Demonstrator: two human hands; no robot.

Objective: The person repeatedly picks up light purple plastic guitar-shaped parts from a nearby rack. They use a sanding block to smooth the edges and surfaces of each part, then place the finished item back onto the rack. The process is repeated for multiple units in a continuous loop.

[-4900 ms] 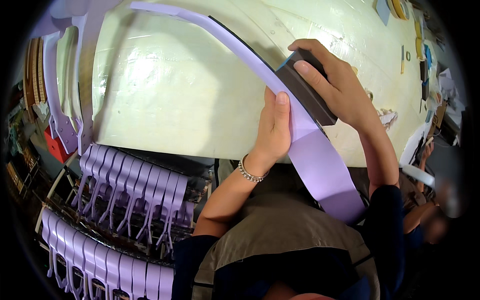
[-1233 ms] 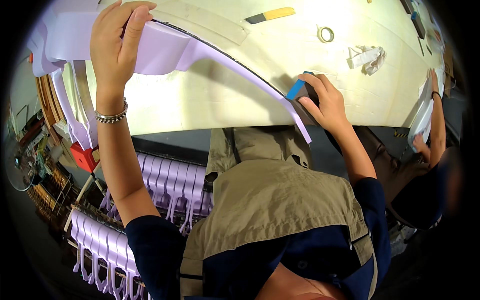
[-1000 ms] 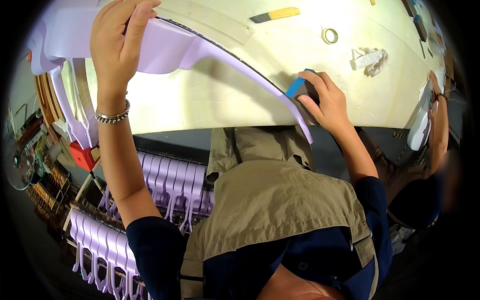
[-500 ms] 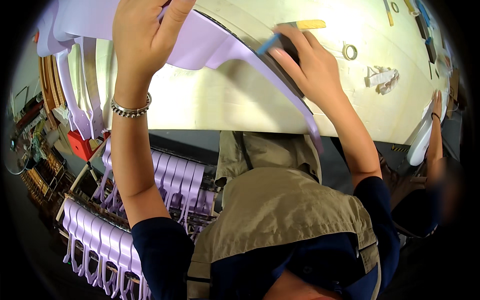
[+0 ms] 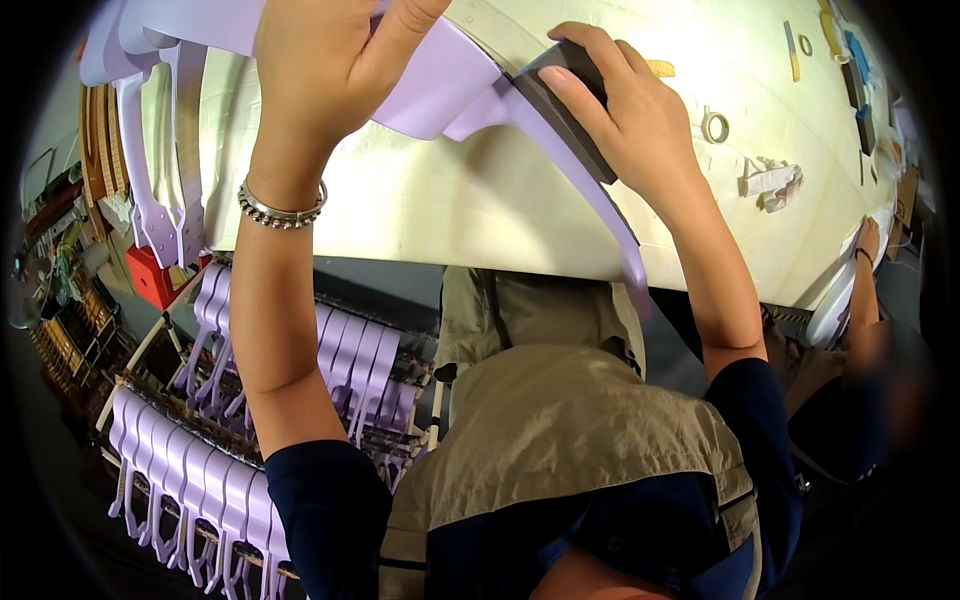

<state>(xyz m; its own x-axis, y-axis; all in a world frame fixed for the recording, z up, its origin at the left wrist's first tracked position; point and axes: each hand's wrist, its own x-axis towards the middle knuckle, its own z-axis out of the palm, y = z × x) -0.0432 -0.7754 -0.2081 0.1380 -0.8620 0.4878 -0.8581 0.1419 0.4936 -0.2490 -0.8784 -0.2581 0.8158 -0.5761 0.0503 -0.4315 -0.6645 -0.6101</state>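
Note:
A lilac curved part (image 5: 440, 85) with smooth panels and a long tapering leg lies over the pale table, its tip reaching past the near edge. Flat on its upper panel rests my left hand (image 5: 325, 65), thumb stretched out; the other fingertips are cut off by the top of the view. My right hand (image 5: 630, 110) is closed around a dark grey sanding block (image 5: 565, 130) with a bit of blue at its far end. The block's long face lies along the outer edge of the lilac leg.
The pale covered table (image 5: 420, 220) carries a tape roll (image 5: 715, 126), a crumpled white cloth (image 5: 770, 182) and a yellow-handled tool (image 5: 660, 68). Racks of similar lilac parts (image 5: 190, 450) stand at lower left, near a red box (image 5: 150, 278). Another person's hand (image 5: 868, 240) is at the right.
My right hand and the block have shifted slightly right along the leg's edge. My left hand and the lilac part appear slightly further right, along with the whole view.

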